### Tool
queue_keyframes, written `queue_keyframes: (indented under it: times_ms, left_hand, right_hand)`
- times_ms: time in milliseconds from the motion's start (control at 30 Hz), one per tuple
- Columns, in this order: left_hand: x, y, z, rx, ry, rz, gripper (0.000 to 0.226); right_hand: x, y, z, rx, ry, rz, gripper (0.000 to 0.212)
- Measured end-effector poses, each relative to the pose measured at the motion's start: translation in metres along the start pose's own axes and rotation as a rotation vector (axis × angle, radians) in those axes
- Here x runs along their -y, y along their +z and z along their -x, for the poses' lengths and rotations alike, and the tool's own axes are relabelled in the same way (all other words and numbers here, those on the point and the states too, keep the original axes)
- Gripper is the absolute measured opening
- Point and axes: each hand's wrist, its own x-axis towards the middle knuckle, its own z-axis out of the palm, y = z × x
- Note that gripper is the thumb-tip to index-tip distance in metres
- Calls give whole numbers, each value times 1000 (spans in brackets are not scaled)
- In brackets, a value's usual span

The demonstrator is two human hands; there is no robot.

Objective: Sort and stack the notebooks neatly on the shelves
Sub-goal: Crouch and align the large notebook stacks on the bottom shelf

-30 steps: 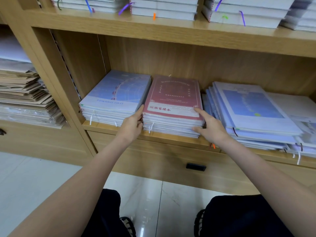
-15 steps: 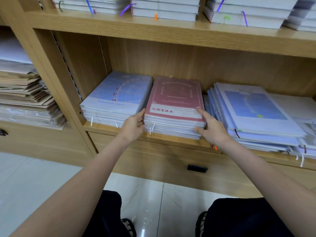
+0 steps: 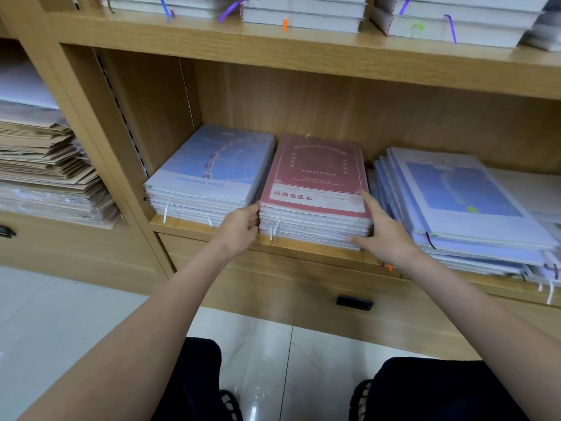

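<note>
On the light wooden shelf (image 3: 303,247), the left hand (image 3: 239,227) and right hand (image 3: 384,229) press flat-fingered against opposite sides of the red-covered notebook stack (image 3: 315,192).

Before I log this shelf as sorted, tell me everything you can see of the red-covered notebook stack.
The red-covered notebook stack lies flat on the middle shelf, squared up, between two bluish stacks. The top cover is red with a pale title band and looks plastic-wrapped. White page edges show in front, with a white ribbon hanging out. The left hand presses its left side; the right hand presses its right front corner.
</note>
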Motion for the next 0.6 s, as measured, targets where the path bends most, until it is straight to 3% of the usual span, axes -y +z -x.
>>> queue_keyframes:
  times_ms: [133,367,600]
  left_hand:
    - [0,5,4,23,-50,48,61]
    - [-1,4,6,-46,37,-223,50]
    - [0,7,6,16,3,-163,62]
  right_hand:
    - [-7,8,1,41,19,47,106]
    - [-11,14,-5,-45,0,64,100]
    - [-15,9,-8,-69,-17,76,97]
